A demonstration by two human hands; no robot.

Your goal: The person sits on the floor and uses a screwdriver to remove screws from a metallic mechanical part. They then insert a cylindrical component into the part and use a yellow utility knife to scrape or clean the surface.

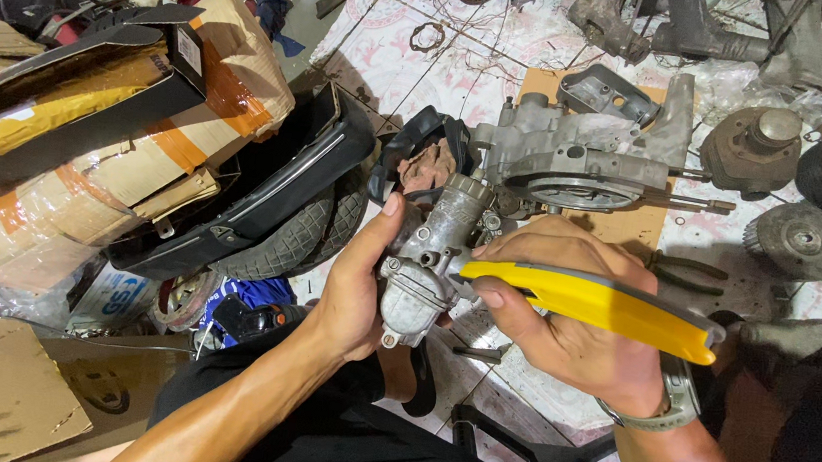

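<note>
Left hand wrapped round a grey metal carburetor held up over the lap, thumb pressed flat on its side, and right hand curled tight on a yellow tool (its tip touching the carburetor), near the engine case behind.

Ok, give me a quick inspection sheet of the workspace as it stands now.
Surface: patterned tiled floor, dirty, partly covered by cardboard.
Job's things: grey metal carburettor; yellow-handled tool pressed against it.
Clutter: engine casing, tyre, taped cardboard boxes, pliers, round metal parts.
Grips: left hand grips the carburettor; right hand grips the tool.
Cables: thin wire loops on the floor.
Surroundings: more engine parts along the far edge.
</note>
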